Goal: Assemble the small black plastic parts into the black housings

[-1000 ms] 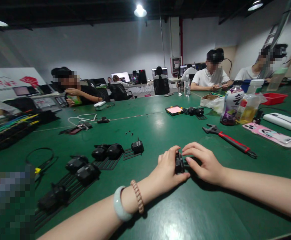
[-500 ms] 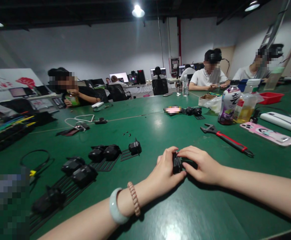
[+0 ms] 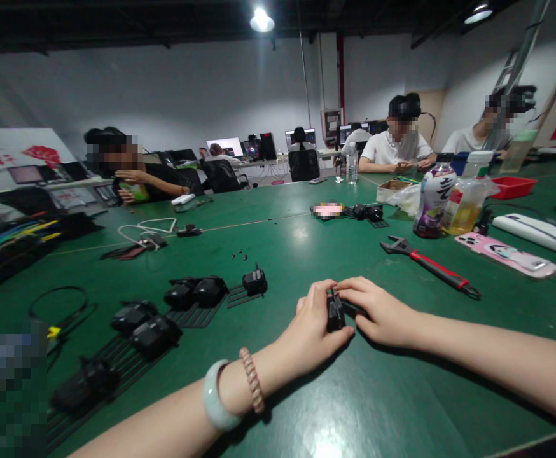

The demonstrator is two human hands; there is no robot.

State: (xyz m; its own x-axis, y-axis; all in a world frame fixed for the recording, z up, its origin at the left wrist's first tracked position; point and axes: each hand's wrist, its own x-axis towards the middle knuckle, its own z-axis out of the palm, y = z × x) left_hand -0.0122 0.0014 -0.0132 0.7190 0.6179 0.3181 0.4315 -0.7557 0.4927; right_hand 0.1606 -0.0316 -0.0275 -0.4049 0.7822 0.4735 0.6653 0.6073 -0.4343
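Note:
A small black plastic part (image 3: pixel 335 310) sits between my two hands, low over the green tabletop or resting on it; I cannot tell which. My left hand (image 3: pixel 317 321) grips it from the left, fingers over the back and thumb at the front. From the right, my right hand (image 3: pixel 378 308) has its curled fingertips at the part's upper edge, and a dark piece shows under those fingers. To the left lie similar black parts (image 3: pixel 156 334) on slotted black strips, and a single one (image 3: pixel 254 280) stands closest to my left hand.
An adjustable wrench (image 3: pixel 430 266) with red-black handle lies right, beside a pink phone (image 3: pixel 504 254). Behind it stand a purple-labelled bottle (image 3: pixel 434 197) and a jug of yellow liquid (image 3: pixel 464 203). Tiny screws (image 3: pixel 240 256) and a cable (image 3: pixel 147 229) lie left. Several people sit farther back.
The view has shifted slightly. My right thumb has drawn back from the front of the black part, whose face shows more; my left hand keeps its grip.

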